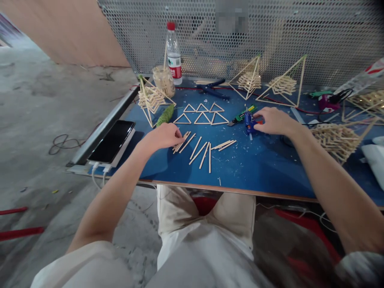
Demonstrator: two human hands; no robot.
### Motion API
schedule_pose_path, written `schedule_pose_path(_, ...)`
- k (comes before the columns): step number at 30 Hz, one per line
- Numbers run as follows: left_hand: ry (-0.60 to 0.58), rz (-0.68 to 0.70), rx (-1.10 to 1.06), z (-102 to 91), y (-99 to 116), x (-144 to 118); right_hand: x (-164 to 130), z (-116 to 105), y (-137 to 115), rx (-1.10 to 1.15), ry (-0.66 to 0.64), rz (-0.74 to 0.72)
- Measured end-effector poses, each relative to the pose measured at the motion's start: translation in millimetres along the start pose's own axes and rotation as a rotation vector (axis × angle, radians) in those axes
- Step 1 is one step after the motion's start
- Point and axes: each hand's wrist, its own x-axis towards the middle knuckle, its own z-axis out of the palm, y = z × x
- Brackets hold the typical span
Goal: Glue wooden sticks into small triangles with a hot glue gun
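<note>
My left hand is at a small bundle of thin wooden sticks, its fingertips pinched at a stick; the exact grip is partly hidden. My right hand has its thumb and fingers around a blue hot glue gun, which rests on the blue tabletop. More loose sticks lie fanned out between my hands. Behind them, several small stick triangles are laid in two rows. A green-handled utility knife lies just left of the glue gun.
Stick pyramid frames stand at the back. A water bottle, a jar of sticks, blue pliers and a green yarn-like bundle are nearby. A phone lies at left. A perforated metal panel closes off the back.
</note>
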Motion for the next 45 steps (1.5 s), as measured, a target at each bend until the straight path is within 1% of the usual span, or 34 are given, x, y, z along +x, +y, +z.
schedule_pose_path(2, -0.063, -0.017, -0.006, -4.4, 4.2, 1.2, 3.2, -2.3, -3.4, -0.049, -0.066, 0.033)
schedule_pose_path(5, -0.094, -0.030, 0.030, -8.4, 11.3, 2.7, 4.7, -3.7, -7.1, -0.091, -0.168, 0.050)
schedule_pose_path(7, -0.117, -0.041, 0.035, -9.4, 14.4, 4.0, 2.6, -2.2, -8.5, -0.087, -0.189, 0.062)
schedule_pose_path(8, -0.131, -0.043, 0.031, -9.7, 15.0, 4.6, 0.7, -1.2, -9.2, -0.073, -0.170, 0.071)
schedule_pose_path(11, -0.164, -0.015, 0.020, -12.2, 12.3, 4.6, -6.5, -1.0, -12.5, -0.012, -0.051, 0.093)
schedule_pose_path(13, -0.166, 0.001, 0.019, -16.6, 6.9, 2.1, -11.2, -5.7, -15.3, 0.002, 0.021, 0.118)
schedule_pose_path(15, -0.139, -0.011, 0.005, -23.7, 0.1, -2.3, -15.0, -14.5, -18.0, 0.017, 0.121, 0.164)
schedule_pose_path(18, -0.064, -0.026, -0.059, -36.8, -6.0, -9.4, -19.6, -29.0, -21.5, 0.067, 0.300, 0.138)
schedule_pose_path(21, -0.020, 0.052, -0.178, -46.8, 1.6, -12.7, -22.3, -35.6, -26.4, 0.161, 0.424, 0.125)
schedule_pose_path(24, 0.007, 0.176, -0.297, -47.3, 23.0, -8.1, -22.9, -31.6, -35.6, 0.384, 0.477, 0.119)
schedule_pose_path(26, -0.020, 0.271, -0.339, -41.3, 39.3, 0.9, -23.2, -26.5, -44.8, 0.568, 0.466, 0.063)
schedule_pose_path(27, -0.011, 0.317, -0.373, -36.7, 46.7, 7.1, -23.6, -24.1, -50.0, 0.669, 0.448, 0.018)
schedule_pose_path(29, 0.045, 0.415, -0.418, -25.1, 58.8, 22.1, -24.9, -20.0, -60.5, 0.810, 0.440, -0.043)
schedule_pose_path(30, 0.088, 0.456, -0.449, -18.5, 63.5, 30.2, -25.7, -18.0, -65.2, 0.857, 0.439, -0.049)
schedule_pose_path(31, 0.120, 0.485, -0.486, -11.7, 67.5, 38.2, -26.6, -15.7, -69.3, 0.885, 0.412, -0.034)
schedule_pose_path(33, 0.180, 0.509, -0.595, 1.9, 73.7, 52.5, -28.0, -9.4, -75.0, 0.871, 0.396, 0.014)
schedule_pose_path(36, 0.188, 0.525, -0.734, 21.2, 79.2, 67.2, -29.8, 3.9, -79.2, 0.762, 0.421, 0.057)
schedule_pose_path(38, 0.210, 0.531, -0.746, 33.1, 79.9, 72.7, -32.2, 11.8, -81.5, 0.697, 0.454, 0.066)
schedule_pose_path(40, 0.234, 0.525, -0.730, 43.9, 78.2, 75.9, -36.7, 16.1, -84.7, 0.656, 0.438, 0.087)
schedule_pose_path(43, 0.198, 0.524, -0.722, 55.5, 73.9, 77.4, -46.2, 17.1, -89.6, 0.620, 0.390, 0.063)
schedule_pose_path(45, 0.173, 0.528, -0.733, 58.9, 71.8, 75.8, -52.0, 16.8, -91.2, 0.607, 0.363, 0.038)
